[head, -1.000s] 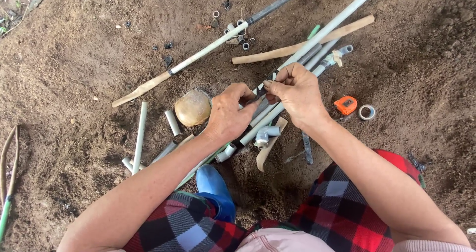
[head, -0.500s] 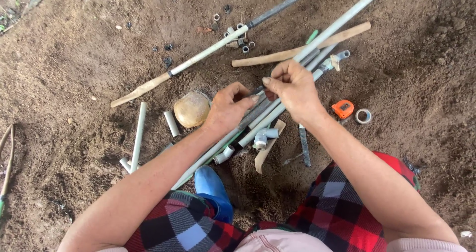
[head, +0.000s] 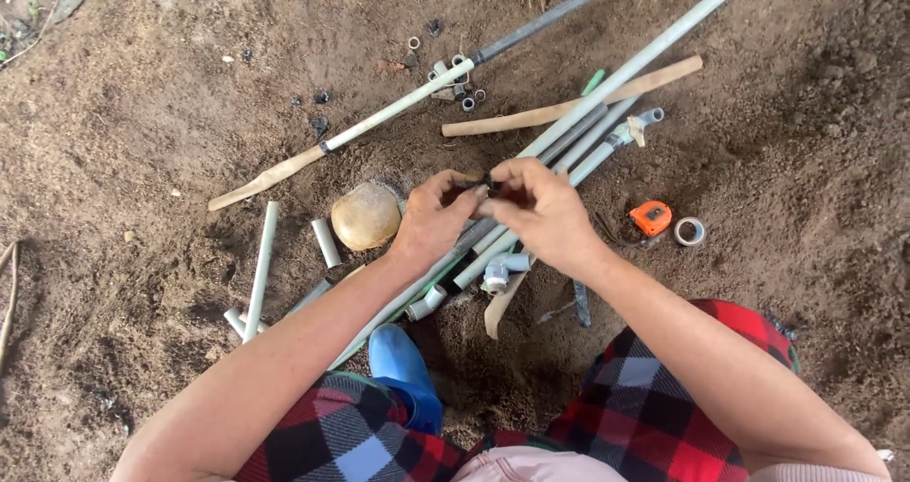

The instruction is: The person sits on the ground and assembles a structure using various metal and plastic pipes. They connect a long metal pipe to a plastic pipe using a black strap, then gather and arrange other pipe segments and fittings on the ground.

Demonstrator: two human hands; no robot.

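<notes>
I see both hands meeting over the bundle of grey pipes (head: 569, 155), and that bundle is my landmark for everything else. The left hand (head: 431, 221) and the right hand (head: 545, 217) pinch a small dark piece (head: 491, 184) between their fingertips, each hand closed on it from its own side, so neither is nearer than the other. The piece sits right above the bundle, roughly at its middle, and it is too small and too covered by fingers for me to say what it is; it may be a fitting or a strip of tape. The bundle's long axis runs on a slant from near the blue boot (head: 403, 368) up to the far right, and the hands sit across that line, the left on the near-left side and the right on the far-right side. Just left of the bundle lies a round tan stone (head: 365, 217). To its right, well apart, sit an orange tape measure (head: 651, 218) and a white roll of tape (head: 689, 231). Below the hands, touching the bundle, lies a grey elbow fitting (head: 498, 272).
</notes>
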